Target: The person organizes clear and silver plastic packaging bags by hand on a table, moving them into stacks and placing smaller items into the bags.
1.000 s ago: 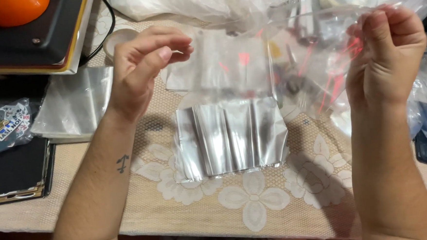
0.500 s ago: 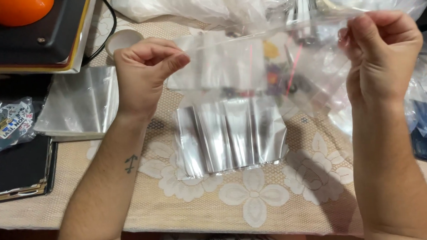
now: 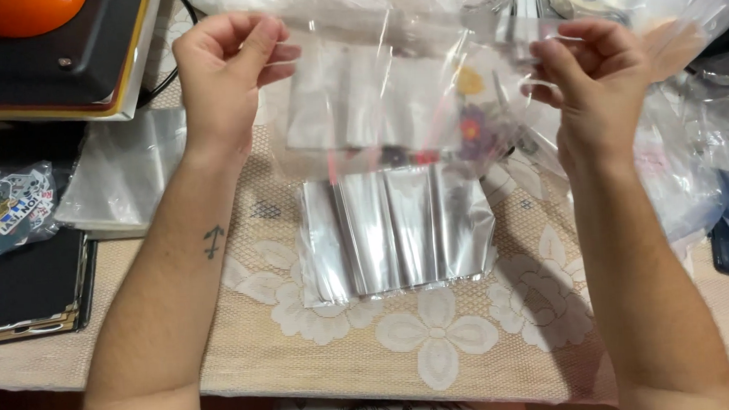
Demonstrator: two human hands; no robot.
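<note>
We've got a clear plastic bag (image 3: 392,95) stretched in the air over the tabletop's (image 3: 247,352) middle, toward the far edge. Left hand (image 3: 229,71) pinched shut on its top-left corner, thumb over fingers; right hand (image 3: 595,80) pinched shut on the top-right edge. Bag looks v. light, floppy, slick film w/ small coloured bits inside, so prob crinkles and slips easily. Best grip imo: top edge at both corners, as now. Stack of clear sleeves (image 3: 395,232) lies flat below it, mid tabletop. Black machine (image 3: 49,63) at far-left corner.
</note>
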